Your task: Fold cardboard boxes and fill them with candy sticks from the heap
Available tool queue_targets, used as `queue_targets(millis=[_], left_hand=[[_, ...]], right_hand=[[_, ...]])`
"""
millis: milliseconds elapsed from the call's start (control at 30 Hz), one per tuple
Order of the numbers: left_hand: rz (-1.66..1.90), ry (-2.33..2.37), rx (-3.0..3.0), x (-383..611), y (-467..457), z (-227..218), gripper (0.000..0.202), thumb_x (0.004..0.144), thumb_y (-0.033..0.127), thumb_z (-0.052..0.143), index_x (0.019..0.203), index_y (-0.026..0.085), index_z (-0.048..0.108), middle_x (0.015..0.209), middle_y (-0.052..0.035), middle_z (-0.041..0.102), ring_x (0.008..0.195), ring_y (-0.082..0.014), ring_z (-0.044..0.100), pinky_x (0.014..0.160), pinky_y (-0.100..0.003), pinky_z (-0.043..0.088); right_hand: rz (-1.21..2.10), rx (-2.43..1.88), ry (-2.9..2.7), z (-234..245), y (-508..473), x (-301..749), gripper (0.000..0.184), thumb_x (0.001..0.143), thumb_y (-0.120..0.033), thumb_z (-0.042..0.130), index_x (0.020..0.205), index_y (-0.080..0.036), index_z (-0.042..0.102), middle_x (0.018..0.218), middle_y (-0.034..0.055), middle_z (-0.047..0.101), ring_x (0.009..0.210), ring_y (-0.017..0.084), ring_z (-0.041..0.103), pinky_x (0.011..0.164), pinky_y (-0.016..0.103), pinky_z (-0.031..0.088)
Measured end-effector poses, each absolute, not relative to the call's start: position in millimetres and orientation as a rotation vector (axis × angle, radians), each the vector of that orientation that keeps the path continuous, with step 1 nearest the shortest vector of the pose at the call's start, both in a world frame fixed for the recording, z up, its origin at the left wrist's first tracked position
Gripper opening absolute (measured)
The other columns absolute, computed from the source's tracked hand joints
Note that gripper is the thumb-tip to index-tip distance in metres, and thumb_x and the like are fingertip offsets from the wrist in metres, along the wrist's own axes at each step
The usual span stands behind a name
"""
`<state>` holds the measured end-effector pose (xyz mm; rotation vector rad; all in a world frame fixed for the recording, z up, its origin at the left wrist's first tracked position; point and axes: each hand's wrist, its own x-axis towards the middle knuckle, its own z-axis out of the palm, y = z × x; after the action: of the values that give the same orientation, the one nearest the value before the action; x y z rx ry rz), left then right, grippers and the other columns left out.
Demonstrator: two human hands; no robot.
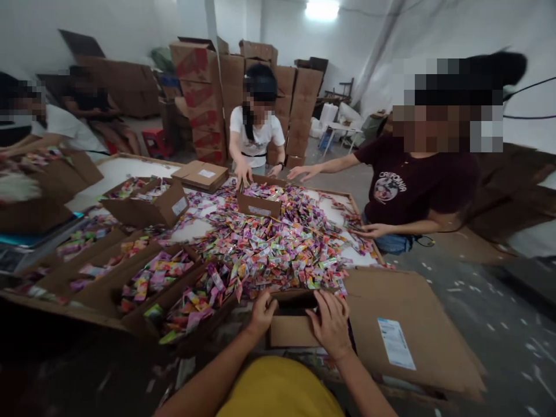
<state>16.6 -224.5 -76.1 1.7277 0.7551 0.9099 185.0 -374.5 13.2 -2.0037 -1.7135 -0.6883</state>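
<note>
1. A table (130, 165) fills the left and middle, with a white top and a wooden rim.
2. A flattened sheet of cardboard (417, 324) bearing a white label lies near right, at the table's near edge.
3. A pile of bright packets (278, 243) covers the middle of the table.
4. Open trays (143, 289) at near left hold sorted packets; another open carton (147, 205) stands further off on the left.
5. A small box (293, 324) sits at the near edge, just below the pile, its opening dark.
6. Two other people reach into the pile from the far side and the right.
7. The left hand (262, 313) grips the box's left rim, fingers curled over it.
8. The right hand (330, 321) lies on the box's right rim, fingers spread.
</note>
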Motion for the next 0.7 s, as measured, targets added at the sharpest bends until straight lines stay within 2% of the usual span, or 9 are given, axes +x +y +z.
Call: queue_targets(millis=[67,100,200,267,400,467,567,633,700], left_hand=[[0.881,0.717,1.761,9.7,-214.8,-65.9,0.031,0.089,0.035,0.049,0.107,0.02,0.068,0.109,-0.0091,0.07,0.108,-0.0222,0.061,0.099,-0.04,0.047],[0.848,0.681,1.792,4.1,-208.0,-58.5,0.031,0.089,0.033,0.049,0.108,0.02,0.069,0.109,-0.009,0.07,0.108,-0.0221,0.061,0.1,-0.04,0.046],[0.644,0.473,1.979,-14.1,-189.6,-25.4,0.033,0.086,0.022,0.047,0.105,0.023,0.073,0.112,-0.0098,0.069,0.107,-0.0216,0.062,0.098,-0.04,0.047],[0.526,0.371,2.14,-19.0,-189.6,1.0,0.039,0.084,0.014,0.042,0.103,0.024,0.074,0.117,-0.0096,0.067,0.112,-0.0213,0.06,0.101,-0.042,0.046],[0.393,0.407,2.47,3.7,-229.5,28.1,0.028,0.077,0.026,0.063,0.104,0.022,0.071,0.13,-0.0105,0.059,0.132,-0.03,0.043,0.117,-0.056,0.022],[0.334,0.479,2.576,22.0,-254.9,23.4,0.039,0.074,0.034,0.07,0.109,0.016,0.067,0.139,-0.0177,0.051,0.137,-0.0355,0.037,0.117,-0.061,0.016],[0.264,0.555,2.61,39.6,-276.5,10.7,0.053,0.076,0.041,0.07,0.119,0.013,0.06,0.147,-0.024,0.041,0.141,-0.0382,0.03,0.115,-0.063,0.017],[0.187,0.501,2.593,44.7,-277.5,8.2,0.083,0.061,0.054,0.078,0.13,0.016,0.053,0.155,-0.0253,0.028,0.143,-0.0439,0.023,0.113,-0.067,0.016],[0.11,0.455,2.584,48.4,-271.6,12.7,0.109,0.044,0.056,0.085,0.14,0.02,0.047,0.159,-0.0256,0.016,0.143,-0.0509,0.016,0.11,-0.073,0.012]], right_hand=[[-0.674,-2.009,-1.686,19.5,-371.2,184.3,0.045,0.093,-0.033,0.056,0.134,-0.017,0.051,0.126,0.014,0.06,0.119,0.027,0.05,0.11,0.051,0.026],[-0.66,-2.006,-1.665,20.9,-369.6,184.2,0.039,0.094,-0.033,0.055,0.13,-0.018,0.055,0.122,0.0127,0.062,0.117,0.025,0.051,0.11,0.05,0.026],[-0.566,-2.03,-1.678,19.4,-368.6,184.9,0.018,0.094,-0.033,0.054,0.094,-0.021,0.067,0.102,0.0081,0.066,0.105,0.023,0.052,0.103,0.045,0.032],[-0.395,-2.106,-1.787,17.0,-368.3,185.2,0.025,0.096,-0.033,0.051,0.078,-0.02,0.064,0.09,0.0064,0.064,0.096,0.022,0.051,0.094,0.041,0.035],[-0.08,-2.22,-1.941,14.8,-358.5,185.3,0.024,0.096,-0.022,0.046,0.081,-0.018,0.064,0.088,0.0078,0.061,0.09,0.023,0.048,0.08,0.037,0.037],[-0.02,-2.282,-1.964,14.4,-353.3,184.4,0.019,0.092,-0.013,0.047,0.09,-0.016,0.065,0.095,0.01,0.061,0.095,0.025,0.047,0.082,0.039,0.036],[0.049,-2.356,-1.926,13.3,-353.7,180.2,0.02,0.089,-0.01,0.048,0.095,-0.017,0.065,0.101,0.0113,0.06,0.096,0.026,0.047,0.084,0.041,0.037],[0.093,-2.34,-1.867,11.4,-356.9,179.6,0.019,0.089,-0.011,0.048,0.095,-0.017,0.065,0.102,0.0108,0.061,0.097,0.026,0.048,0.086,0.041,0.038],[0.186,-2.252,-1.775,9.7,-356.8,190.2,0.019,0.089,-0.012,0.047,0.091,-0.017,0.066,0.099,0.0098,0.063,0.098,0.026,0.05,0.086,0.041,0.041]])
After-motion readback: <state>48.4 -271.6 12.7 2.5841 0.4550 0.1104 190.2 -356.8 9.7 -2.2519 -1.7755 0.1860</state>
